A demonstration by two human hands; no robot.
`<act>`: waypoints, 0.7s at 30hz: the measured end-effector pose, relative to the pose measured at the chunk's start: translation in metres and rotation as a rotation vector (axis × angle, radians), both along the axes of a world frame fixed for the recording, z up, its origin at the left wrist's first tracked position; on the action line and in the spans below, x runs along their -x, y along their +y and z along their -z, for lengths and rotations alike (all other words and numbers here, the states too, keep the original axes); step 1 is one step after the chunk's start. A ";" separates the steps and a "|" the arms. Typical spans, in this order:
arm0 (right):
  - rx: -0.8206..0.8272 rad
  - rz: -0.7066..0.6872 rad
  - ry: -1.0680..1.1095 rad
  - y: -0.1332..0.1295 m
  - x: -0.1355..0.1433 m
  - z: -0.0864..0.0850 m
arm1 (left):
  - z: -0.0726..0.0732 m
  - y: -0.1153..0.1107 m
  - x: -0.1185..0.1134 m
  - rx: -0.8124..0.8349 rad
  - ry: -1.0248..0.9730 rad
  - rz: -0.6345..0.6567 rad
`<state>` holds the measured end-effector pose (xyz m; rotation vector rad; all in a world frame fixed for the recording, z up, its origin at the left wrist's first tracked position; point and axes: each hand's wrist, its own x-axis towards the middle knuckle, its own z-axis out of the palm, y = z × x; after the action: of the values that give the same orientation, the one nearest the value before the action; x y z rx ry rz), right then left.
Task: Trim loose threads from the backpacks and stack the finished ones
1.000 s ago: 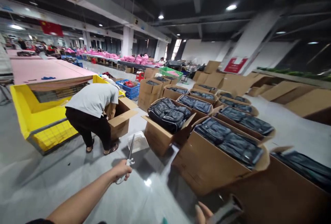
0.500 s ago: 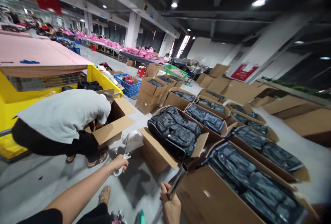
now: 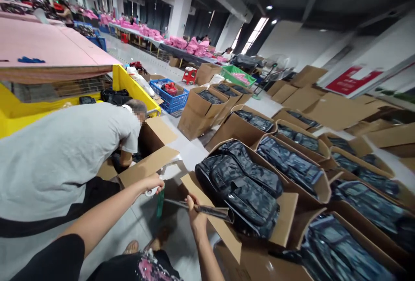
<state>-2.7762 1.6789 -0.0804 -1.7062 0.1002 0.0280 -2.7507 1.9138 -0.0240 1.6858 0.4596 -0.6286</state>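
My left hand (image 3: 154, 184) is closed around a white, ring-like tool piece (image 3: 151, 193), whose exact kind I cannot make out. It hangs beside the open flap of a carton (image 3: 152, 164). In my right hand (image 3: 196, 218) is a shiny metal tube (image 3: 215, 212), lying almost level with its hollow end pointing right. A thin rod runs leftward from that hand toward a teal strip (image 3: 160, 203) below my left hand. Just beyond the tube, a dark camouflage backpack (image 3: 240, 186) rests at the top of an open cardboard box (image 3: 210, 220).
A co-worker in a grey shirt (image 3: 71, 155) bends over the carton on the left, by a yellow bin (image 3: 136, 91). Rows of boxes with dark camouflage bags (image 3: 288, 162) fill the right. A blue crate (image 3: 170, 99) and green crate (image 3: 238, 75) stand farther back.
My right hand has swung up and left, turning the tube from steep to nearly level. My left hand has risen slightly. The view has turned, and the co-worker appears larger.
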 end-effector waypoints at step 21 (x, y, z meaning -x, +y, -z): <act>0.244 0.140 -0.013 -0.027 -0.391 0.024 | -0.007 0.015 -0.190 0.014 -0.100 -0.111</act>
<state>-2.3856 1.6523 -0.1042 -1.9387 0.2207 -0.1028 -2.5612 1.9290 -0.0175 1.6584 0.4728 -0.4637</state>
